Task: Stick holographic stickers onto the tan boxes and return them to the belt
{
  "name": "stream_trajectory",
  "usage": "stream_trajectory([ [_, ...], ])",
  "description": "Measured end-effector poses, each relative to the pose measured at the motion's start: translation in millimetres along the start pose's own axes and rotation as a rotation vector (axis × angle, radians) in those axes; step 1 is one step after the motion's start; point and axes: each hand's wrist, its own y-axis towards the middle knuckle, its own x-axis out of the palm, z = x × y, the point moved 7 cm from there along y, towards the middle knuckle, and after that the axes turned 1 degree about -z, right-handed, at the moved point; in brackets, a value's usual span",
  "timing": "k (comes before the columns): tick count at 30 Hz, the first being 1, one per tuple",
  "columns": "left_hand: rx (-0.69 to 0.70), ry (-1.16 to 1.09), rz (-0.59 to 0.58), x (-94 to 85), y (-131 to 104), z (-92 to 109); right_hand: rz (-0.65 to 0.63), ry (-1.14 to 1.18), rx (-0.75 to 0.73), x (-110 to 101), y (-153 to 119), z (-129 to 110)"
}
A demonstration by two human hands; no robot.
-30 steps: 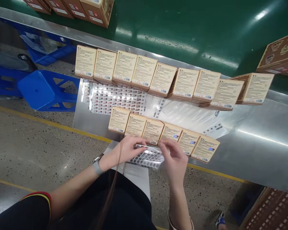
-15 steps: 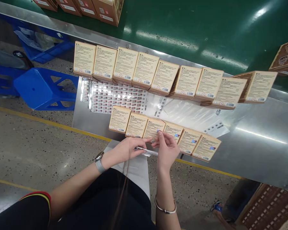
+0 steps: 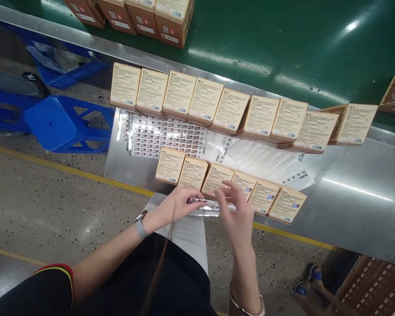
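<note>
My left hand (image 3: 182, 202) is closed on a shiny sticker sheet (image 3: 206, 208), held low in front of the near row of boxes. My right hand (image 3: 237, 206) is slightly blurred, its fingers apart, with nothing visible in them. It hovers over the sheet's right end and the front of a cream-and-brown box (image 3: 217, 175), covering part of that box's lower right. To its right stand three more boxes, each with a small shiny sticker (image 3: 295, 205) on its printed face. Two boxes (image 3: 170, 164) at the left end of this row show no such sticker.
A longer row of similar boxes (image 3: 177, 92) stands behind, along the metal table (image 3: 349, 197). Sticker sheets (image 3: 164, 136) and clear plastic film (image 3: 256, 153) lie between the rows. Beyond is a green surface (image 3: 250, 35) with more boxes. A blue stool (image 3: 52, 123) stands left; someone's sandalled feet (image 3: 299, 289) show lower right.
My right hand has drawn back from the box face, its fingers parting from a pinch. My left hand still holds the sheet, which now shows more of its surface. The view has shifted slightly.
</note>
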Motion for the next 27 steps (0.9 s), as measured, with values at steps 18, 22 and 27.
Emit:
stream_trajectory([
  [18,-0.017,-0.095,0.127,-22.9,-23.3,-10.1,-0.044,-0.228,-0.464,15.1,-13.7,-46.8],
  [22,0.075,0.017,-0.018,-24.7,-28.9,-12.5,0.065,0.231,0.099,19.6,-4.8,-15.2],
  [27,0.159,0.144,-0.185,-20.3,-30.8,-18.9,0.231,0.705,0.512,57.0,-1.3,14.3],
])
